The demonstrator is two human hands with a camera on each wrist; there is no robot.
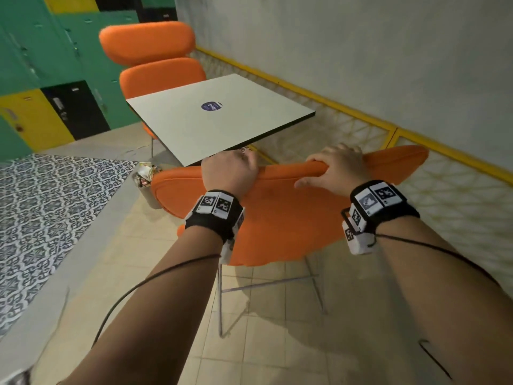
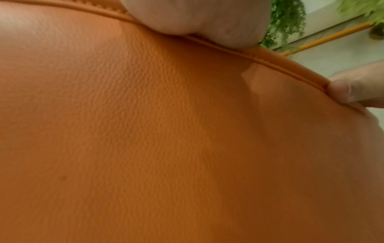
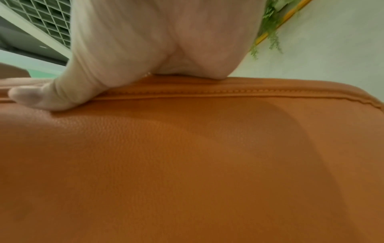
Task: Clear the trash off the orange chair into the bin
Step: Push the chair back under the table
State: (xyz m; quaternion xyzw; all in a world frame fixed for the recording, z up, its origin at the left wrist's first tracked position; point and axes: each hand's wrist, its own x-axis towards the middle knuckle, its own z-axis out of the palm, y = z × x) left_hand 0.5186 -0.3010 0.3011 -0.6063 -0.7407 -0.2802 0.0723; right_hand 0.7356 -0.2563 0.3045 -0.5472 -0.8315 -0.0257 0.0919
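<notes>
The near orange chair (image 1: 277,215) faces the white table, its padded back toward me. My left hand (image 1: 230,170) grips the top edge of the backrest, fingers curled over the far side. My right hand (image 1: 336,168) grips the same edge further right, thumb on the near face. Both wrist views are filled by the orange backrest (image 2: 166,131) (image 3: 187,164), with my left palm (image 2: 197,18) and my right hand (image 3: 145,41) pressed on its seam. A grey bin (image 1: 148,187) stuffed with crumpled wrappers stands on the floor left of the chair. The seat is hidden behind the backrest.
A white square table (image 1: 216,118) stands just beyond the chair, with two more orange chairs (image 1: 155,59) behind it. A yellow-railed lattice barrier (image 1: 361,120) and wall run along the right. Patterned tiled floor (image 1: 47,207) lies left; green and yellow lockers (image 1: 41,65) stand at the back left.
</notes>
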